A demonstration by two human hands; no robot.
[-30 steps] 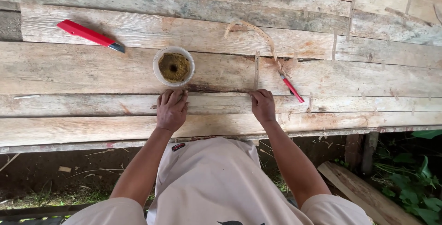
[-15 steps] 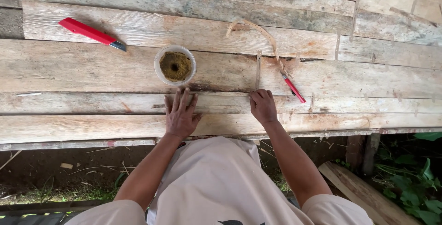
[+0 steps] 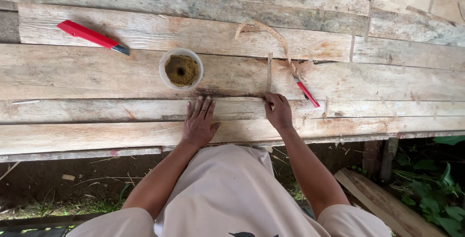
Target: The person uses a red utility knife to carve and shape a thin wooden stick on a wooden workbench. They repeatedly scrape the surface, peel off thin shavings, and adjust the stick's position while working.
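Weathered planks (image 3: 97, 72) stretch under me, and my left hand (image 3: 198, 123), curled by the strip (image 3: 269, 72) a moment ago, now lies flat with fingers spread below the cup (image 3: 181, 69), while my right hand (image 3: 278, 112) pinches the strip's near end.

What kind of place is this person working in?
Probably an outdoor, makeshift workbench. The top is rough weathered planks, with bare soil and green plants below its edge. A red utility knife and a small plastic cup of brown paste lie on it.
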